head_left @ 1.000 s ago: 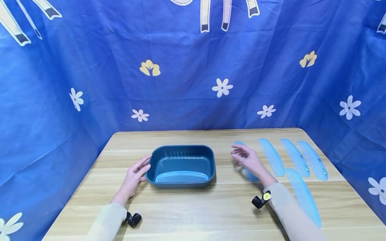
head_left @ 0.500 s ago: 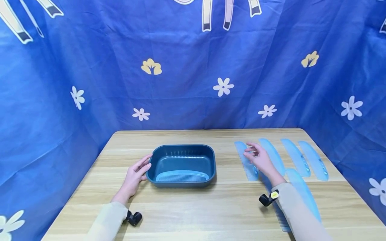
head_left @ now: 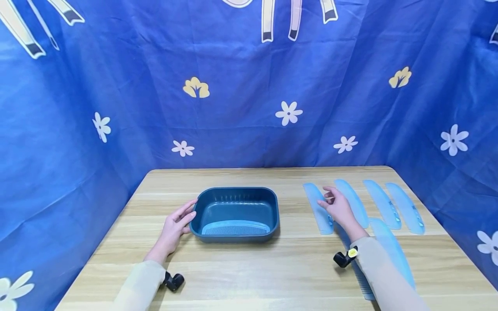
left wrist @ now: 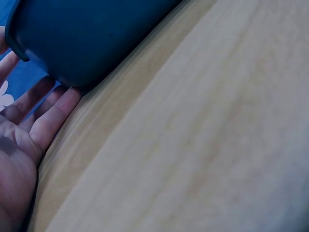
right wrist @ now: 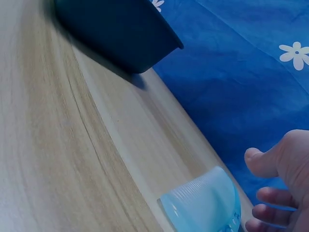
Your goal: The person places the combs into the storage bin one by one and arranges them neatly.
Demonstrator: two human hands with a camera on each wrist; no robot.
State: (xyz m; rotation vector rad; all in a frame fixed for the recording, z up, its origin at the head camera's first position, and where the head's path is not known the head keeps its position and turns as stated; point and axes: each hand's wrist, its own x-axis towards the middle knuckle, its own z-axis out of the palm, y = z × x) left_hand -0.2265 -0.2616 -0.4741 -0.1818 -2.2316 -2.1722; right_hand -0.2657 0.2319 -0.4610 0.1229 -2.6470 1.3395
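Blue flowered cloth (head_left: 241,86) is hung behind the wooden table (head_left: 249,263). Near its middle, the dark basin (head_left: 235,212) is touched by the straight fingers of the left hand (head_left: 173,228). Near the right edge, the leftmost pale comb (head_left: 317,207) is reached by the right hand (head_left: 339,208), relaxed, gripping nothing. The comb is best pinched by its spine, the basin being steadied.

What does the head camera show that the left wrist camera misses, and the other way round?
Only the head view shows the right hand over the pale blue combs, the comb lying inside the basin, and the flowered blue backdrop. Only the left wrist view shows, close up, fingertips touching the basin's outer wall. Both show the left hand, the dark blue basin and the wooden table.
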